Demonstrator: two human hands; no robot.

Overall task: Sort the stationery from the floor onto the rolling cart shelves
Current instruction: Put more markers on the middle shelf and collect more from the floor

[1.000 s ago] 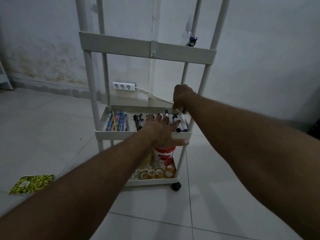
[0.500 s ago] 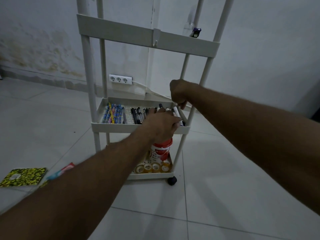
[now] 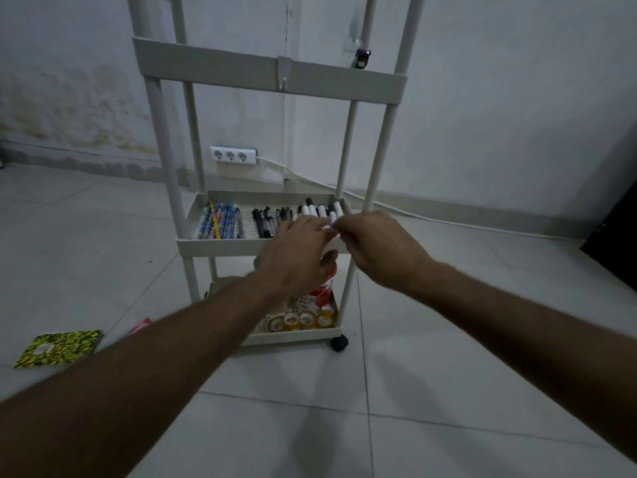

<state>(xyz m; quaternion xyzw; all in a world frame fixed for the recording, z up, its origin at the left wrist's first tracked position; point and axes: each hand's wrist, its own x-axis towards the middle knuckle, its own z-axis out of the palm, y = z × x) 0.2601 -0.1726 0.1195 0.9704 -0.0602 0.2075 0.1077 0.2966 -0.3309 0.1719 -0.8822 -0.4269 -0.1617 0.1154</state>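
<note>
Your left hand (image 3: 300,257) and right hand (image 3: 375,246) meet at the front right of the cart's middle shelf (image 3: 220,244). Left fingers extended, relaxed, holding nothing seen. Right fingers curl at a white marker (image 3: 332,220) — grip unclear. Coloured pencils (image 3: 219,220) lie left of your hands; yellow notebook (image 3: 60,348) on the floor — far left.
</note>
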